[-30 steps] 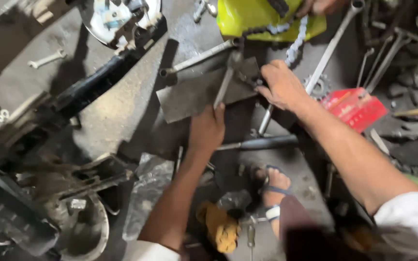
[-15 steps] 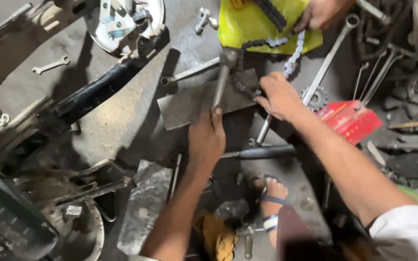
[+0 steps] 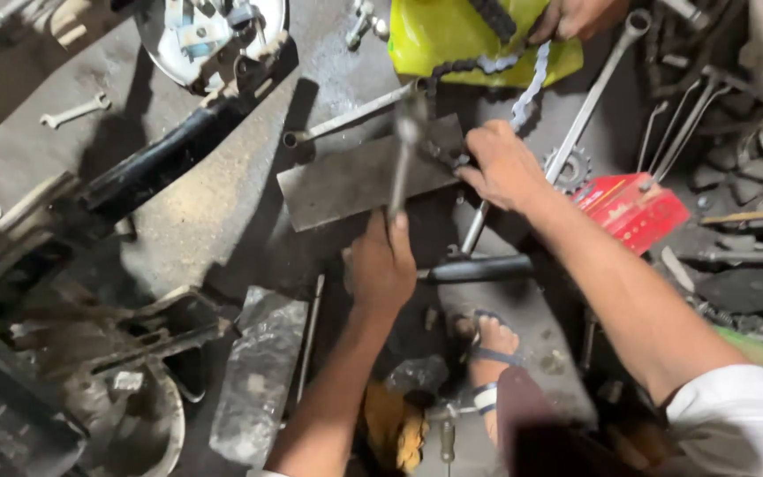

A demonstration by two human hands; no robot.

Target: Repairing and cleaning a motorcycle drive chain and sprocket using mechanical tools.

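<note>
Hammer [image 3: 404, 163] in the left hand [image 3: 383, 265]: the fist is closed round the lower end of the handle, and the blurred head stands over the far edge of a flat grey metal plate [image 3: 346, 181] lying on the concrete floor [image 3: 214, 221]. Right hand [image 3: 503, 163] rests at the plate's right end, its fingers curled tight on a small dark part there; what that part is cannot be told, though a drive chain [image 3: 527, 88] runs from just beside the hand up to a yellow bag [image 3: 439, 35]. Another person's hand [image 3: 576, 16] lies on the bag's top right edge. A long spanner [image 3: 593, 93] lies aslant just right of the right hand, with a small sprocket [image 3: 573, 168] beside the wrist and a red box [image 3: 633, 208] close under the forearm. A thin rod [image 3: 351, 115] lies along the plate's far side, touching or nearly touching it. A dark tube [image 3: 479, 268] lies across the floor between the left hand and a sandalled foot [image 3: 487, 344]. To the left, well apart from the plate, are a black bar [image 3: 169, 159], a round hub plate [image 3: 209, 40] at its upper end, and a small wrench [image 3: 77, 110].
</note>
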